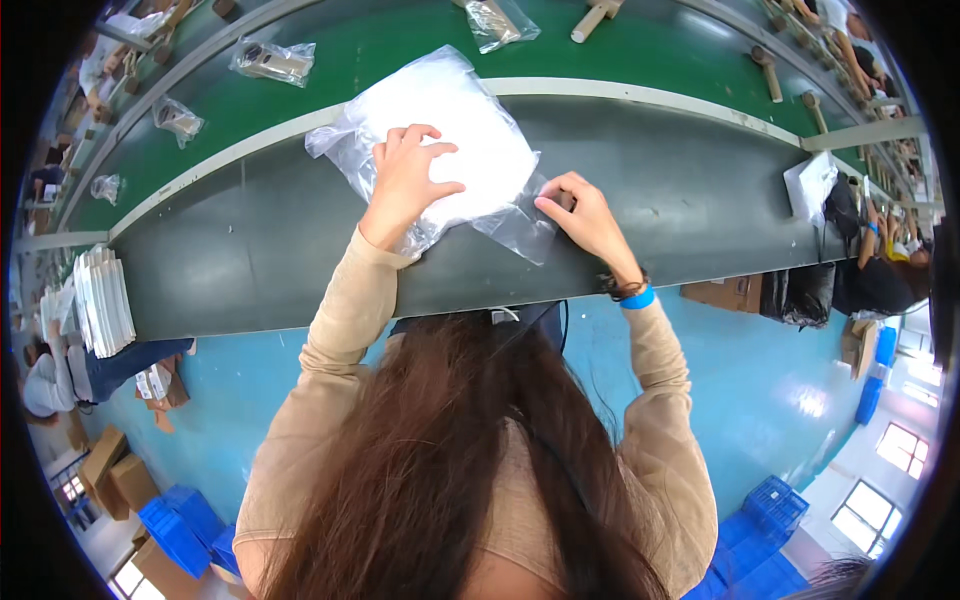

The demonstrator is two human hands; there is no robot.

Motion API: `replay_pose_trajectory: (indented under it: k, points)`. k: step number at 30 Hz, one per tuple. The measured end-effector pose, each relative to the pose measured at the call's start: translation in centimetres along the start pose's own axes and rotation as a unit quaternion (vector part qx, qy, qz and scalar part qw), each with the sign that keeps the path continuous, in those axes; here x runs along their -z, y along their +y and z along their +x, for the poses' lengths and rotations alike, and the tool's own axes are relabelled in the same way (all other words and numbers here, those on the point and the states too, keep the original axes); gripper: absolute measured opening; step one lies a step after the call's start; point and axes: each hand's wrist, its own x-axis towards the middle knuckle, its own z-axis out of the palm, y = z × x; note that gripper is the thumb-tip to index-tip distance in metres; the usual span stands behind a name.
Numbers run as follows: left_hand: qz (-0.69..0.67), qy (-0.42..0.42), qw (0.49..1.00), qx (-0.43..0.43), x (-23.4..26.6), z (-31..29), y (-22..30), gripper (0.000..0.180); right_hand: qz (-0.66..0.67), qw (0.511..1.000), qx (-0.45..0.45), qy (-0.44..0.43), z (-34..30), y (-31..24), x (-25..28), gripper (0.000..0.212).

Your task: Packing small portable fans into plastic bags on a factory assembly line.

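Observation:
A flat white stack (480,145), perhaps sheets or foam, lies at the front of the dark workbench inside a clear plastic bag (525,235). The loose, crinkled plastic spreads past its near and left edges. Resting on top of the white stack is my left hand (405,185), its fingers spread and slightly bent. At the bag's right edge, the thumb and fingers of my right hand (590,220) come together on the thin plastic. A dark band and a blue one circle my right wrist.
Beyond the bench runs a green conveyor (380,70) carrying bagged brown items (275,62) and unbagged wooden-looking pieces (767,75). White flat packs (100,300) stand stacked at the left end. A white bag (810,185) lies at the right end, near other people. Blue crates (775,505) stand behind me.

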Motion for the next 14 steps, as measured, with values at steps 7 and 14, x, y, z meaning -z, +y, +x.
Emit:
replay_pose_trajectory:
  k: [7, 14]
  points:
    - [-0.225, -0.011, 0.974, 0.013, 1.3, -1.9, 8.2, 0.034, 0.452, 0.882, -0.111, 0.074, 1.4, 0.0, -3.0, 0.026]
    - [-0.421, -0.239, 0.852, 0.198, -3.4, -1.2, 7.4, 0.046, 0.398, 0.909, -0.102, 0.068, 2.1, -0.1, -2.4, 0.038]
